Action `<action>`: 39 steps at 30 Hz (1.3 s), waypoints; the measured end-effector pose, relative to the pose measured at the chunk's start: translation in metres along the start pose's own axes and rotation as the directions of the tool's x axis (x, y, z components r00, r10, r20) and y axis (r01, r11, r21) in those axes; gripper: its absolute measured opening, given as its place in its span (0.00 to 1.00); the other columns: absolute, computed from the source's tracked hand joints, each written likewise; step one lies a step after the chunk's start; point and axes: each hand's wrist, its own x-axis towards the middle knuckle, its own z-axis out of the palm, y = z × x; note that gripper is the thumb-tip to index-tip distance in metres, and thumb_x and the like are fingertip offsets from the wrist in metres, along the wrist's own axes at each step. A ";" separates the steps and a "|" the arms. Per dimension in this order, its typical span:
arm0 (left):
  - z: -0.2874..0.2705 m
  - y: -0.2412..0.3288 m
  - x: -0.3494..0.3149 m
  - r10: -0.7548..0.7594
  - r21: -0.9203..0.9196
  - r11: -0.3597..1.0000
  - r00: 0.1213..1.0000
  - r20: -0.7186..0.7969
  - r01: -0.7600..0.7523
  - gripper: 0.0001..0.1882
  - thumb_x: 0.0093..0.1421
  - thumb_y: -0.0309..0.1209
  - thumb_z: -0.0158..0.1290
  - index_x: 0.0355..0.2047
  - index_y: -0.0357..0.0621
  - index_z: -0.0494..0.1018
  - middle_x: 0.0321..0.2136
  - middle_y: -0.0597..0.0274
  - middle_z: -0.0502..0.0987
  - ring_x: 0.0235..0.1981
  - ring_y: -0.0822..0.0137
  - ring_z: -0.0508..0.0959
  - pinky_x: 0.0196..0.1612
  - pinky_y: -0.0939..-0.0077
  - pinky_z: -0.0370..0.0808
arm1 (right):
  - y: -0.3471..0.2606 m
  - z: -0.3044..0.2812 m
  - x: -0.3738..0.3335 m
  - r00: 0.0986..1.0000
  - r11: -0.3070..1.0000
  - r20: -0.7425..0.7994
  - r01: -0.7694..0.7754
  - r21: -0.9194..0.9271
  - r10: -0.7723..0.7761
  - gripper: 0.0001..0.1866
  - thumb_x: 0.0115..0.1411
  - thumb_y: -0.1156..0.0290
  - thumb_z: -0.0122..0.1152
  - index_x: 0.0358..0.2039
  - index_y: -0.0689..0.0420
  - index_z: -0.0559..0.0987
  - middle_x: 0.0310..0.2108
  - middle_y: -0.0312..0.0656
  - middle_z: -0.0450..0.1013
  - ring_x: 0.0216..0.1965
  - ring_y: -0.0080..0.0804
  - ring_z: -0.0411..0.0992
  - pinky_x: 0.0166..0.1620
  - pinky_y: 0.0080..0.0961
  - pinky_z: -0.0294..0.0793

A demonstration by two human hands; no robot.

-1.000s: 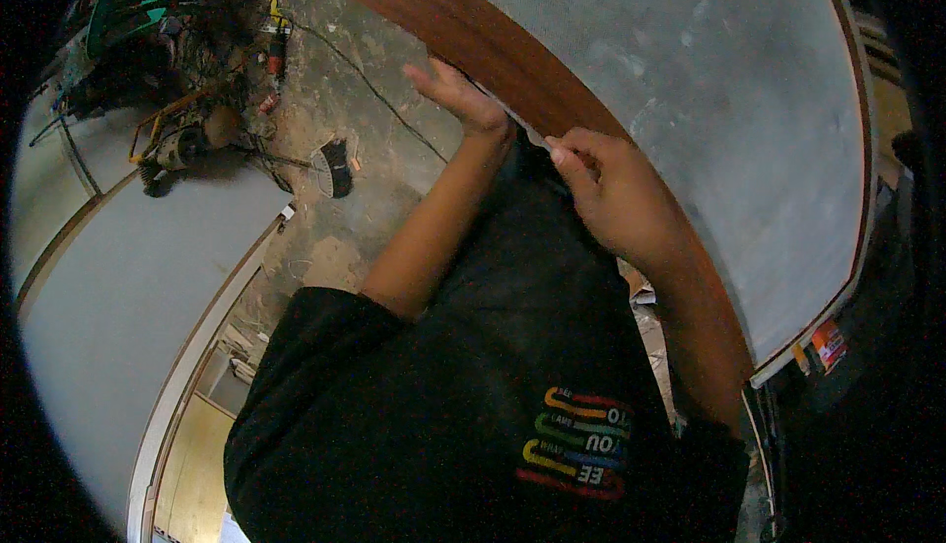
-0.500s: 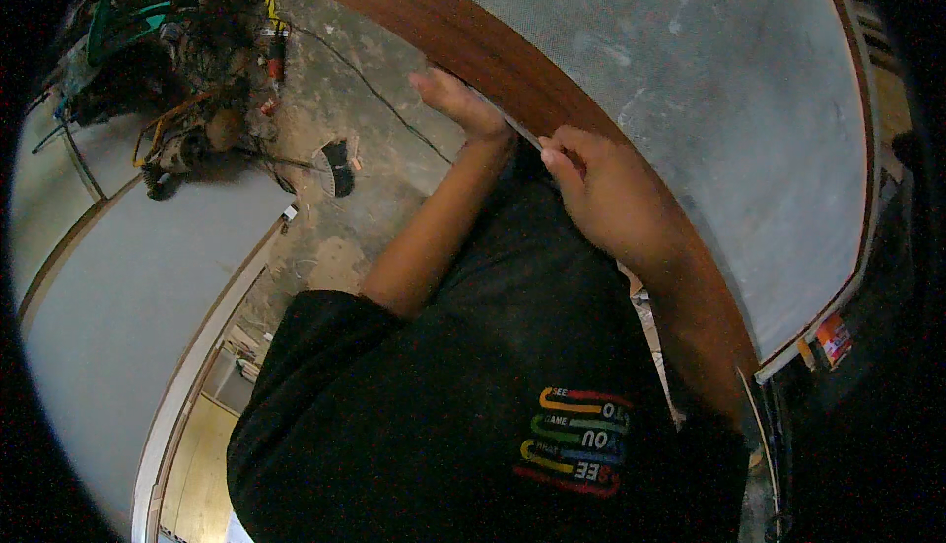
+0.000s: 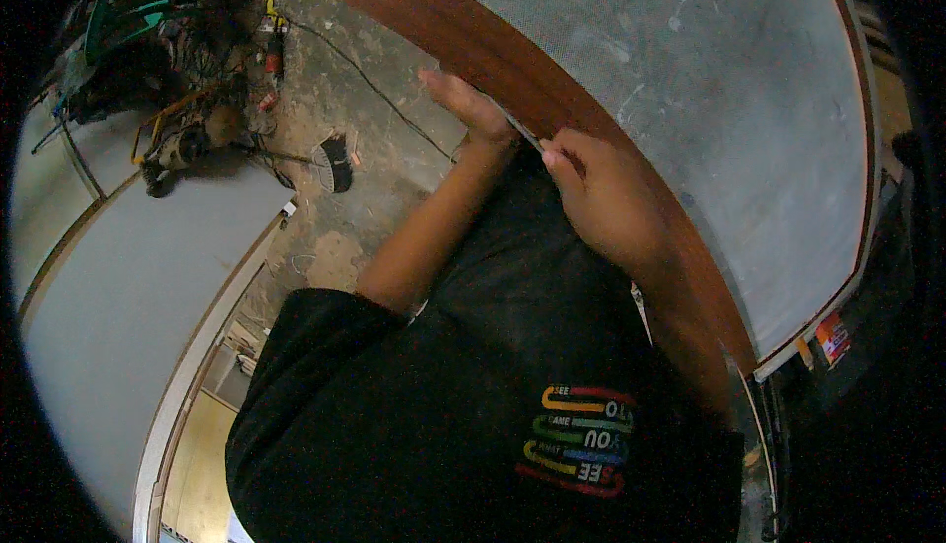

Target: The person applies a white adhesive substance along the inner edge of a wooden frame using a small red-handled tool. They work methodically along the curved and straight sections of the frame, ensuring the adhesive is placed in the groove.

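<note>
A board with a pale grey face (image 3: 729,139) and a wide brown wood-grain border (image 3: 512,50) leans across the view in front of me. My left hand (image 3: 471,111) lies along the border's near edge, its visible digits stretched out; part of it is hidden against the edge. Closer to my body, my right hand (image 3: 611,193) is closed, with thumb and forefinger pinched on a thin pale strip (image 3: 522,129). That strip runs along the edge between my two hands. Whether it is a blade or edging, I cannot tell.
At the left lies another grey panel (image 3: 148,277) with a wooden edge. Behind it are a green plastic chair (image 3: 128,1), tangled cables and a red-and-black tool (image 3: 274,55). A brush-like black object (image 3: 335,164) and a dark cord (image 3: 370,80) lie on the dusty floor.
My left hand has shifted slightly right along the edge. More of the thin strip shows between my hands; the right hand keeps its pinch at nearly the same place.
</note>
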 end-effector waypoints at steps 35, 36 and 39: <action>0.010 -0.011 -0.031 -0.058 -0.024 0.998 0.998 0.012 0.059 0.49 0.67 0.73 0.28 0.69 0.45 0.59 0.64 0.60 0.67 0.64 0.57 0.67 0.68 0.58 0.60 | 0.028 -0.001 -0.018 0.990 0.999 -0.132 0.039 -0.034 -0.043 0.12 0.69 0.59 0.57 0.40 0.53 0.82 0.37 0.55 0.80 0.39 0.61 0.79 0.43 0.55 0.78; 0.011 -0.012 -0.029 -0.045 -0.027 0.999 0.998 0.042 0.046 0.49 0.66 0.73 0.28 0.69 0.45 0.60 0.63 0.60 0.68 0.63 0.57 0.67 0.68 0.58 0.60 | 0.029 0.000 -0.016 0.994 0.998 -0.113 -0.001 -0.062 -0.006 0.12 0.69 0.59 0.57 0.40 0.53 0.82 0.36 0.55 0.80 0.39 0.61 0.79 0.43 0.55 0.78; 0.012 -0.008 -0.029 -0.033 -0.019 0.999 0.999 0.028 0.034 0.49 0.66 0.74 0.29 0.68 0.44 0.61 0.63 0.59 0.68 0.63 0.56 0.68 0.67 0.58 0.61 | 0.031 -0.002 -0.018 0.998 1.000 -0.055 0.019 -0.025 -0.021 0.13 0.69 0.59 0.57 0.39 0.54 0.82 0.37 0.55 0.80 0.40 0.62 0.78 0.44 0.56 0.78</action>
